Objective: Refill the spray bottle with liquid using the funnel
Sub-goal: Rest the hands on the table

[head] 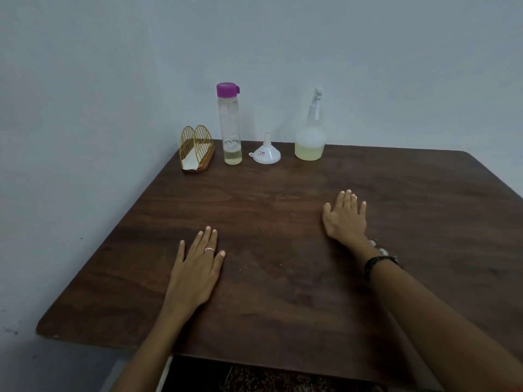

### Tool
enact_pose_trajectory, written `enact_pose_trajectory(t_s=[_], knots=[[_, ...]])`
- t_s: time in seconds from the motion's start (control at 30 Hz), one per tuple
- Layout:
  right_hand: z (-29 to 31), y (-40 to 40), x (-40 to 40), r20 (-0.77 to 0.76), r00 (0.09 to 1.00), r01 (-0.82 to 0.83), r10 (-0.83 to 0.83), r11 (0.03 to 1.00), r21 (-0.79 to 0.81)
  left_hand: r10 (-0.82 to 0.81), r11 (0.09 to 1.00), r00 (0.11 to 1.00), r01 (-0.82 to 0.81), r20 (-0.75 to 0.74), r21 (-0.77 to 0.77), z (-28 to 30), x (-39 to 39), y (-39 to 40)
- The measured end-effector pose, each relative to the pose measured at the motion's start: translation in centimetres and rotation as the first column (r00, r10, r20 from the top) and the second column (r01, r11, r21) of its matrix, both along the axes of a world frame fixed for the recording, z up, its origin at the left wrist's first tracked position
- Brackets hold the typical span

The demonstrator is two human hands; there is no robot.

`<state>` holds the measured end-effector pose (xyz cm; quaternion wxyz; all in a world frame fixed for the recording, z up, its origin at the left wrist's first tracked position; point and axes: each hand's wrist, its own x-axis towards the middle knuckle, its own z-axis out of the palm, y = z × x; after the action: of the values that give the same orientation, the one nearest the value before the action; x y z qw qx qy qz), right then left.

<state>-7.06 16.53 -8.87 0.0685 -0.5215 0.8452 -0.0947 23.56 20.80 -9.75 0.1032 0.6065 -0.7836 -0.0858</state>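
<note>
Sprayer (310,137) upper centre-right on bench (283,278), head on; funnel (266,154) beside, bottle (230,125) left. Left hand (195,270), right hand (345,219) flat, empty. Steady base, unscrew head first.

Purple-capped bottle (229,123), white funnel (265,153)

Spray bottle (310,137): upright before me, far edge, yellowish liquid low.
Funnel (266,154): white, inverted, just left.

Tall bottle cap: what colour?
Purple cap on the clear tall bottle; head view shows it.
</note>
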Motion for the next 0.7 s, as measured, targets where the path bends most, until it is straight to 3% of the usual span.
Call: enact_pose_trajectory(t_s=[0.33, 0.7], knots=[[-0.1, 2.4, -2.2, -0.025, 0.992, 0.127, -0.126, 0.992, 0.025, -0.010, 1.000, 1.000, 0.009, 0.023, 0.021, 0.4, -0.1, 0.2], [0.1, 2.5, 0.0, -0.021, 0.996, 0.087, -0.087, 0.996, -0.007, -0.011, 1.000, 1.000, 0.011, 0.016, 0.004, 0.6, -0.3, 0.4]])
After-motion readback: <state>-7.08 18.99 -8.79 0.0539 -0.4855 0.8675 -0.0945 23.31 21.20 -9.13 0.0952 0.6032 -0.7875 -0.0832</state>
